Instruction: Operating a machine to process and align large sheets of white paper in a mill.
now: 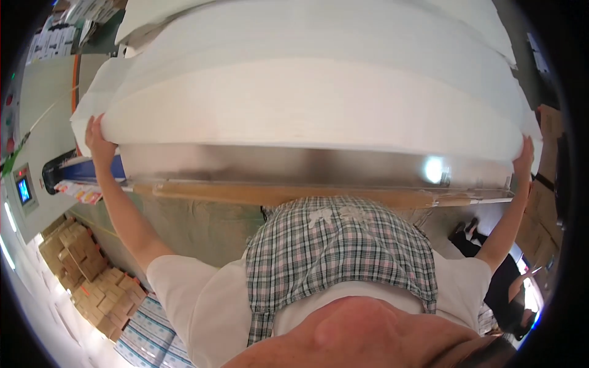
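Note:
A wide white sheet (294, 104) spreads across the space before me; I cannot tell whether it is paper or cloth. Its left end is pinched in my left hand (100, 140), the fingertips showing at its edge. At the opposite end my right hand (524, 156) grips the same sheet, with part of the fingers hidden by it. Both arms are stretched wide apart. Below the sheet's near edge shows a shiny smooth surface (294, 164) that reflects a bright light. More white layers (165, 13) lie farther back.
A grey machine cabinet with a small lit screen (23, 191) stands at the left. A brown ledge (245, 194) runs close to my checked apron (343, 257). Cardboard boxes (104, 294) are stacked at lower left, more cartons (537, 214) at right. Another person in dark clothes (500, 294) is at lower right.

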`<act>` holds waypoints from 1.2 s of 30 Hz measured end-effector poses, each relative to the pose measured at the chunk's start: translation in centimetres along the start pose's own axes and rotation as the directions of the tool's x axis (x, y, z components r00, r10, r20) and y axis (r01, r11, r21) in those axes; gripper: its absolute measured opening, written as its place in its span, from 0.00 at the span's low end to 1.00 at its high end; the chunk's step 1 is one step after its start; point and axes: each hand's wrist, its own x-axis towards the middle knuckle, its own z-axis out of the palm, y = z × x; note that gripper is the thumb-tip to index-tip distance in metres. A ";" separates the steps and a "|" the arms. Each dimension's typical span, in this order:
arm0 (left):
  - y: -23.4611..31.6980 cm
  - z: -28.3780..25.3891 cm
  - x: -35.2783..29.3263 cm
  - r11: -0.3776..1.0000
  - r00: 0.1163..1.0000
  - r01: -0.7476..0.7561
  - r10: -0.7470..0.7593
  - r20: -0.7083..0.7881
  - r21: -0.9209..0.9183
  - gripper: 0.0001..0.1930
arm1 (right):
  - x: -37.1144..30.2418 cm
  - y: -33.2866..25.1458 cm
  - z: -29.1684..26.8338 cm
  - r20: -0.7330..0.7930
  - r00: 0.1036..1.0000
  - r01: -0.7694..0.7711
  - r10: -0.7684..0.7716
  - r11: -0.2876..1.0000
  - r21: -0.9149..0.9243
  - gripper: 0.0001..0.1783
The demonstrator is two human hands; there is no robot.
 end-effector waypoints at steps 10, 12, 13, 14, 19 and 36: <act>-4.2 0.2 -2.9 0.956 0.933 0.290 -0.274 0.234 -0.034 0.25 | 6.1 -11.0 -12.0 0.265 0.962 -0.079 0.072 0.997 0.015 0.32; -10.3 1.6 -4.7 0.953 0.925 0.301 -0.286 0.251 -0.022 0.25 | 6.5 -18.2 -11.5 0.250 0.965 -0.102 0.083 0.993 0.064 0.35; -10.5 2.9 -5.3 0.947 0.919 0.320 -0.299 0.256 -0.043 0.25 | 7.9 -18.6 -12.8 0.277 0.959 -0.065 0.056 0.998 0.024 0.35; -10.2 3.3 -5.4 0.928 0.891 0.368 -0.334 0.307 -0.057 0.26 | 8.3 -19.0 -13.6 0.309 0.950 -0.034 0.035 0.999 -0.009 0.36; -15.9 5.8 -5.7 0.947 0.823 0.322 -0.275 0.498 -0.010 0.29 | 9.1 -16.5 -12.0 0.594 0.803 0.062 -0.056 0.998 0.011 0.38; -11.6 12.2 4.7 0.914 0.746 0.405 -0.314 0.588 -0.026 0.19 | 24.9 -20.8 -5.9 0.981 0.196 0.427 0.004 0.900 -0.089 0.23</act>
